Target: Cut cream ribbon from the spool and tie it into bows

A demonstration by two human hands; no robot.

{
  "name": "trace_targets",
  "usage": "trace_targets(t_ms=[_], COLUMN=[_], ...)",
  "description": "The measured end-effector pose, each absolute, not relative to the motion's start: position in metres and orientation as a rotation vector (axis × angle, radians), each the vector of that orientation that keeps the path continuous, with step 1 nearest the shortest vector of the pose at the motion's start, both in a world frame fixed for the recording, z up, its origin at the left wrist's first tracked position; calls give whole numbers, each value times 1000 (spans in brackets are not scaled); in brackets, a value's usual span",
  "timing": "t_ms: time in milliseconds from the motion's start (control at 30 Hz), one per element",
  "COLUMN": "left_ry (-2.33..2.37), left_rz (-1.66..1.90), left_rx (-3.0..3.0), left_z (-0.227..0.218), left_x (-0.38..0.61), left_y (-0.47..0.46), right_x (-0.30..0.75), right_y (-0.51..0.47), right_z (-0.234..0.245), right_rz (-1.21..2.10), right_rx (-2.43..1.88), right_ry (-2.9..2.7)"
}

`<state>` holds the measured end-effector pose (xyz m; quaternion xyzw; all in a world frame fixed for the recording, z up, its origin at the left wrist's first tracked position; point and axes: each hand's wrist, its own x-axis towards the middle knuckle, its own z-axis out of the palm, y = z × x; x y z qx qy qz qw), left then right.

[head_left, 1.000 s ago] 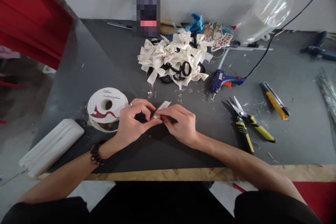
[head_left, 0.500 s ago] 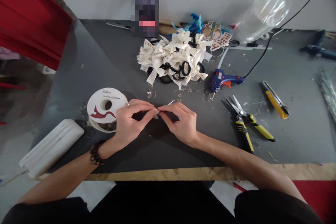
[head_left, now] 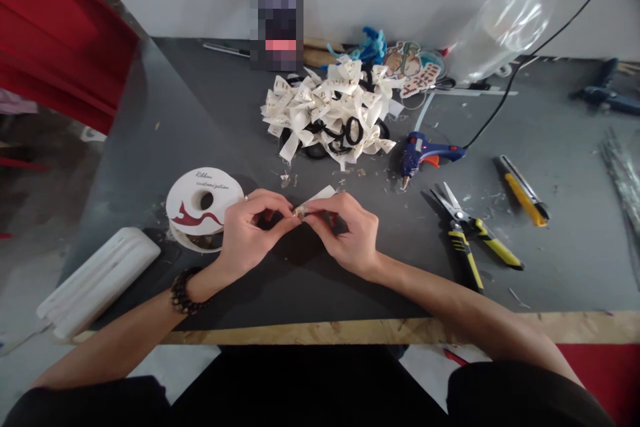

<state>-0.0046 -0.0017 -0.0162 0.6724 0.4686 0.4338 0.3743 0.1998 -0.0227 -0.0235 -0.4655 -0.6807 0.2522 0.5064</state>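
Between my two hands is a short cream ribbon (head_left: 320, 195), one end of it sticking out past the right fingers. My left hand (head_left: 257, 219) pinches it between thumb and fingertips. From the other side my right hand (head_left: 345, 230) is closed on the same ribbon, its fingertips almost meeting the left ones. Fingers cover most of the ribbon's middle. Close by my left hand lies a white ribbon spool (head_left: 205, 200) with printed lettering and a red ribbon picture. Farther back is a heap of cream ribbon bows (head_left: 320, 103) with black hair ties (head_left: 354, 131) among them.
Right of the heap lies a blue glue gun (head_left: 425, 150), its cord running to the upper right. Yellow-handled scissors (head_left: 463, 220) lie spread, with a yellow utility knife (head_left: 525, 190) beyond. A white elongated device (head_left: 103, 280) sits at the left edge. Clear plastic (head_left: 505, 20) leans at the back.
More of the ribbon now shows, its pale end extending up and right above my right fingers. My fingertips have shifted slightly around it; the tools and bows stay where they were.
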Motion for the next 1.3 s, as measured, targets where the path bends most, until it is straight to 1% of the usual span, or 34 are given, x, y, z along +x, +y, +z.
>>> trace_targets(t_ms=[100,267,600,733,967,1100,1300], left_ry=[1157,1102,1079,1055,1014,1068,1237], left_rz=[1179,1177,1161,1137,1147,1206,1118], left_rx=[1801,1926,1981,1978,1777,1636,1806], left_z=[-18,-19,-18,-17,-16,-18,-15], left_x=[-7,-6,-5,-6,-5,-3,-4], left_y=[-1,1,-1,-1,-3,-5,-9], right_x=[200,199,200,200,203,203,201], right_y=[-23,-22,-19,-17,-14,-14,-20], right_z=[-23,-25,-28,-30,-31,-33,-29], right_rz=[681,960,1162,1169,1234,1181,1030], right_rx=[-1127,-1109,-1073,-1049,-1002,-1028,-1069], right_ry=[-1615,-1531,-1401,-1381,-1402,-1376,-1466])
